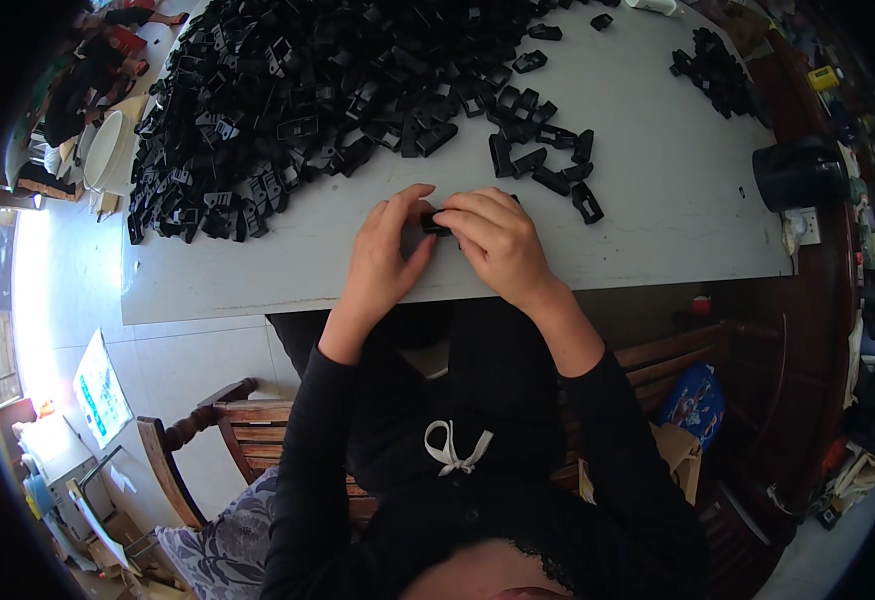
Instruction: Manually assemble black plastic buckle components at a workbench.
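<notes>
Close to the table's front edge, my two hands meet over a small black plastic part (431, 222). My left hand (389, 245) curves round its left side, with thumb and fingers bent toward it. From the right, my right hand (497, 238) pinches at the part with its fingertips, which hide much of it. Beyond my hands spreads a large heap of black plastic parts (297, 110), and several loose black parts (547, 165) lie off its right end.
The grey-white table (657, 200) carries a smaller pile of black parts (719, 75) at the far right. A black mug-like container (799, 172) stands by the right edge. Below are a slatted wooden bench (257, 435) and a floral cushion (222, 535). People (87, 95) are at the far left.
</notes>
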`<state>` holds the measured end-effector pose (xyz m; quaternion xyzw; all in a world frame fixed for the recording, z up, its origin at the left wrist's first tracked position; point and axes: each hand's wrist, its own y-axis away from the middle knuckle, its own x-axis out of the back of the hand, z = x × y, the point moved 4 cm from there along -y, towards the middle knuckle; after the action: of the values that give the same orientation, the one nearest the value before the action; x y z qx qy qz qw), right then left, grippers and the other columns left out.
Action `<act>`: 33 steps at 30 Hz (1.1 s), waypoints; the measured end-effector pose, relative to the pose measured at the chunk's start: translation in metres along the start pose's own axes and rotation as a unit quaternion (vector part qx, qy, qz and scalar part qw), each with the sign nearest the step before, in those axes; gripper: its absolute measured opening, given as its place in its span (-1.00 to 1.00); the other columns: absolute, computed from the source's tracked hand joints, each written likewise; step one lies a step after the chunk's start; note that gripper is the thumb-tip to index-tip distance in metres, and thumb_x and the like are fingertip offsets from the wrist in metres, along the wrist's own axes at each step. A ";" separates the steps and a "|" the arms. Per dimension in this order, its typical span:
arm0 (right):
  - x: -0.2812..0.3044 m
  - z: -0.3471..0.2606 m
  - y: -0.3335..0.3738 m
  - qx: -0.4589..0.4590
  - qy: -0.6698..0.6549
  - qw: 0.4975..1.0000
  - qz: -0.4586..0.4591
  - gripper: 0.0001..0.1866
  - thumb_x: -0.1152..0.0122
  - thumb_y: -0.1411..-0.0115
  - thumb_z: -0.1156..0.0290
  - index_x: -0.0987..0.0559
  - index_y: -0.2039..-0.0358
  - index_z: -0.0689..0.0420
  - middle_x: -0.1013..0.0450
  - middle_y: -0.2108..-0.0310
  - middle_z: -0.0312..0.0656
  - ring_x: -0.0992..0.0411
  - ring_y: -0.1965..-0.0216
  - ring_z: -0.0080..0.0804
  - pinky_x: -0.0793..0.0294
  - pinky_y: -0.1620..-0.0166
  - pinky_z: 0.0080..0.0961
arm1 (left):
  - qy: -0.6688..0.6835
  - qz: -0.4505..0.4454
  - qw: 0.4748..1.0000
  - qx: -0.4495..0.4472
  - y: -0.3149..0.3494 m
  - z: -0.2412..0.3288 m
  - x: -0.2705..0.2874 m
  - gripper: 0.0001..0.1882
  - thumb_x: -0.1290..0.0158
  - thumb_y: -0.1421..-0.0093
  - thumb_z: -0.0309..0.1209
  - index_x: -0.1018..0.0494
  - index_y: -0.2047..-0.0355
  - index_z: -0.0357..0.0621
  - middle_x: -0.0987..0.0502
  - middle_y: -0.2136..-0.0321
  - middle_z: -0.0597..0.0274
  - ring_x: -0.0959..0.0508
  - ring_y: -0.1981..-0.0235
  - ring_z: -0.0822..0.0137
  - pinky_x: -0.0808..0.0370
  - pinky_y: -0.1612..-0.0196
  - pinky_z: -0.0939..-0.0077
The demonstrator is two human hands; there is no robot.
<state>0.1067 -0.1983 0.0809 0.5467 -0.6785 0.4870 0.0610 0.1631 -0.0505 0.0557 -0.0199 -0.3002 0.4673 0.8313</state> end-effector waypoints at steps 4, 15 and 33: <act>-0.004 0.000 0.006 0.013 0.011 0.999 -0.028 -0.69 -0.27 0.06 0.67 -0.65 0.24 0.17 -0.56 0.18 -0.19 -0.50 0.09 -0.23 -0.48 0.02 -0.28 | 0.002 -0.008 1.000 -0.008 0.001 0.000 0.000 -0.37 -0.13 0.02 -0.71 -0.34 -0.11 -0.15 -0.55 0.16 0.13 -0.57 0.13 0.20 -0.49 0.05 0.42; -0.020 -0.032 0.057 -0.022 0.164 0.980 -0.107 -0.45 -0.29 -0.11 0.34 -0.50 -0.15 0.10 -0.34 -0.25 -0.17 -0.20 -0.34 -0.23 -0.06 -0.34 -0.03 | -0.189 0.195 0.962 -0.031 -0.021 0.001 0.050 -0.57 -0.08 -0.06 -0.64 -0.45 0.02 -0.14 -0.47 0.09 0.10 -0.53 0.18 0.16 -0.50 0.25 0.42; 0.049 0.056 0.022 -0.206 0.281 0.937 -0.009 -0.68 -0.31 0.02 0.63 -0.53 0.20 0.17 -0.43 0.17 -0.14 -0.49 0.23 -0.14 -0.51 0.23 -0.27 | -0.069 0.037 0.996 0.031 -0.016 -0.007 0.033 -0.83 -0.03 -0.16 -0.66 -0.56 0.28 -0.23 -0.55 0.38 0.19 -0.54 0.44 0.39 -0.46 0.38 0.58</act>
<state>0.0951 -0.2741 0.0691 0.3691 -0.7140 0.4700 0.3647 0.1909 -0.0317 0.0710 0.0269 -0.3409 0.5074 0.7909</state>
